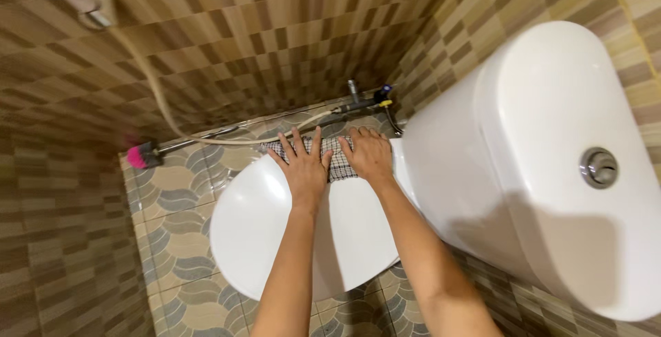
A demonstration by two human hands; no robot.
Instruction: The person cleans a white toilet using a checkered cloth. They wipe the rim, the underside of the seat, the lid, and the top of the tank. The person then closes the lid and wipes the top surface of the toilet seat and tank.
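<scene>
Pressing checked cloth [337,161] flat on lid [261,220], long axis left-right.

Both hands press flat on a checkered cloth [337,160] at the 12 o'clock edge of the closed white toilet lid [261,227]: left hand [305,168], right hand [368,156]. The white tank [551,172] stands at 3 o'clock.

White toilet lid [261,227], checked cloth [337,161] on its far edge
</scene>
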